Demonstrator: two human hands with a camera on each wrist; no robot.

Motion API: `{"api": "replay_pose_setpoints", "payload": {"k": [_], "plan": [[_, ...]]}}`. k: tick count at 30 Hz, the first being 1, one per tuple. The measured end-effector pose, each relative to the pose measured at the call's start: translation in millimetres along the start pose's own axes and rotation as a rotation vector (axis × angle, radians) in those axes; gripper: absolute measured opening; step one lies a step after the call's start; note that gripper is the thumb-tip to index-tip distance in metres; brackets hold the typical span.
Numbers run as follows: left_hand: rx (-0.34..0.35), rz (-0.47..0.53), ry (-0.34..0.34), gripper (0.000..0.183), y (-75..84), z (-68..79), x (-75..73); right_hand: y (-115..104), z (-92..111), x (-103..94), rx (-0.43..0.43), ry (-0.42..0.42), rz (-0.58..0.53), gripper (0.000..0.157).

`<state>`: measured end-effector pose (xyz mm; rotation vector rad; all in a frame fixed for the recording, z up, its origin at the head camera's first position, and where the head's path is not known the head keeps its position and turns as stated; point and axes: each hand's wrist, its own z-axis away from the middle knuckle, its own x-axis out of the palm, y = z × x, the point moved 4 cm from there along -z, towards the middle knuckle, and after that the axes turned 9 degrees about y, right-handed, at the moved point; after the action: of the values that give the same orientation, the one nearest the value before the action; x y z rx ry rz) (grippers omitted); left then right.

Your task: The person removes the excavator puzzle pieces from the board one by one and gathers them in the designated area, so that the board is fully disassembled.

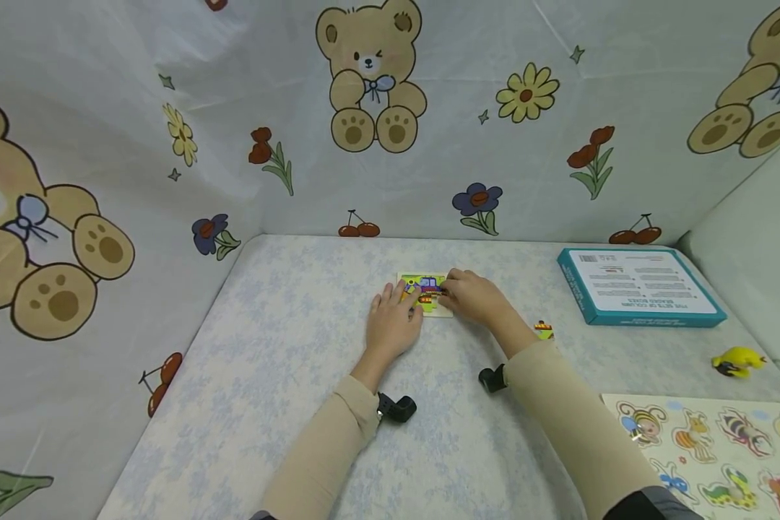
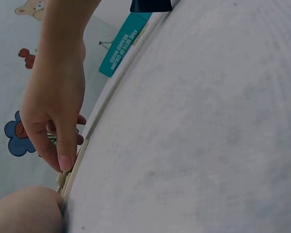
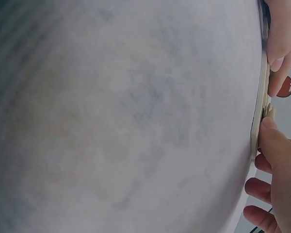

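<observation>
A small wooden jigsaw puzzle (image 1: 437,312), with a bright picture of a vehicle on yellow-green, lies flat on the table. My left hand (image 1: 393,321) rests over its left part with fingers extended, fingertips on the picture. At the right side, my right hand (image 1: 473,295) pinches a puzzle piece (image 3: 271,112) between thumb and fingers; the piece sits slightly raised and tilted over the board's edge in the right wrist view. Most of that piece is hidden by the fingers in the head view. Another loose puzzle piece (image 1: 544,331) lies just beyond my right forearm.
To the right stands a flat teal box (image 1: 643,287). Nearer me are a yellow toy (image 1: 739,361) and a sheet of insect pictures (image 1: 702,451). A bear-patterned cloth (image 1: 442,173) hangs behind the table and along its left side.
</observation>
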<state>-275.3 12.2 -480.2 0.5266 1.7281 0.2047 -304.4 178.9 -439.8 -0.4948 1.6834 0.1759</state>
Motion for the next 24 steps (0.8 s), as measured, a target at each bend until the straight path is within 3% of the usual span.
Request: {"api": "replay_pose_setpoints", "payload": {"k": [9,24], "plan": [[0.001,-0.002,-0.001,0.05,-0.8,0.0,1.5,-1.6,0.6,-2.6,0.015,0.026,-0.036,0.032],[0.008,-0.008,0.011,0.05,-0.8,0.6,1.0,3.7,-1.8,-1.6,0.119,0.019,-0.222,0.031]]}}
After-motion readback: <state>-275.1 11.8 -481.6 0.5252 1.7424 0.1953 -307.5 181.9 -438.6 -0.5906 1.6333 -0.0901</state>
